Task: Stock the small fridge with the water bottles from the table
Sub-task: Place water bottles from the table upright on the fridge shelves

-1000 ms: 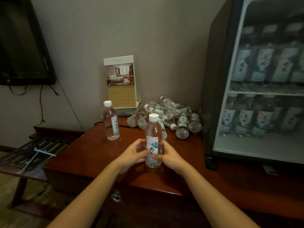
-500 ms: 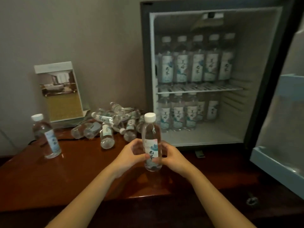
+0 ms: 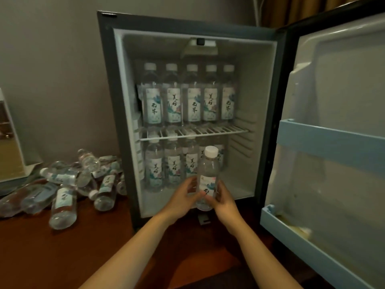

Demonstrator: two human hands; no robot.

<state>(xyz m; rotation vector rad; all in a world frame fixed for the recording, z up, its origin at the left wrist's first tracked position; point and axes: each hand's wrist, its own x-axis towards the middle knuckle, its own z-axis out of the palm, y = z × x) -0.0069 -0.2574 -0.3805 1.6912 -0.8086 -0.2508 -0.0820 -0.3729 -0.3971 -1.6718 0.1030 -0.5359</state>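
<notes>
I hold one clear water bottle point(image 3: 208, 176) with a white cap upright in both hands, just in front of the open small fridge point(image 3: 116, 97). My left hand point(image 3: 183, 197) grips its left side and my right hand point(image 3: 224, 200) its right side. Inside, several bottles stand in a row on the wire shelf point(image 3: 225, 130), and several more stand on the fridge floor point(image 3: 235, 188) at left and centre. A heap of lying bottles point(image 3: 83, 184) rests on the wooden table point(image 3: 62, 257) left of the fridge.
The fridge door point(image 3: 337, 142) hangs open to the right, with a pale blue rail and a lower bin point(image 3: 291, 232). A card stand point(image 3: 8, 142) is at the far left edge. The right part of the fridge floor holds nothing.
My view and both hands have swung right and closer to the fridge. The held bottle now sits in front of the lower compartment instead of over the table.
</notes>
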